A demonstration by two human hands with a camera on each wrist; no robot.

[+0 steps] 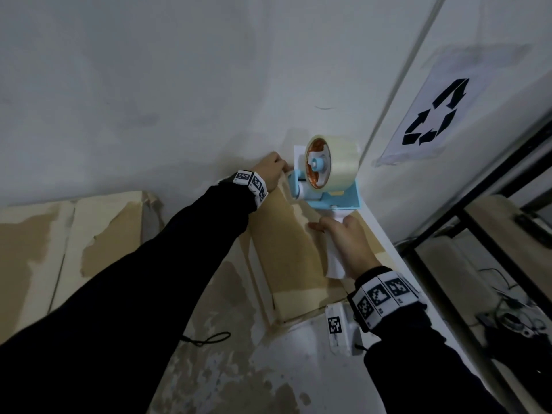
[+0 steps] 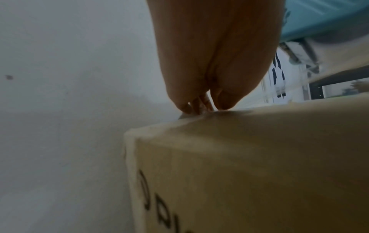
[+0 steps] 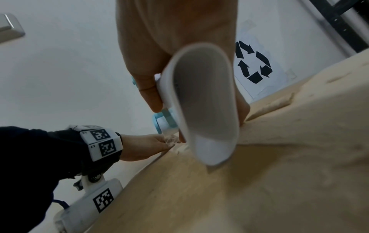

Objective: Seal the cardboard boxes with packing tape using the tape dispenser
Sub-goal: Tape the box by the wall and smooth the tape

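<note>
Box: the cardboard box (image 1: 286,249) sits on the bench (image 1: 298,354), far end pushed close to the wall (image 1: 149,85), top flaps closed.
Dispenser: the tape dispenser (image 1: 325,177) stands at the far end of the box top, blue frame, clear roll on it.
Right grip: the right hand (image 1: 346,243) is curled round the white handle (image 3: 207,110), so it's got the dispenser solidly.
Left grip: the left hand (image 1: 268,171) pinches something at the far edge of the box, just left of the dispenser. Looks like the loose tape end (image 3: 171,139), crumpled and shiny.
What could go wrong: if that pinch lets go before the end is stuck down, I'd guess the tape folds on itself. Pulling toward the near side at an angle would probably drift off the seam.
Hard to see: the seam itself, the cutter blade, and whether any tape is already stuck down. The left wrist view is mostly blurry fingers (image 2: 225,100).
</note>
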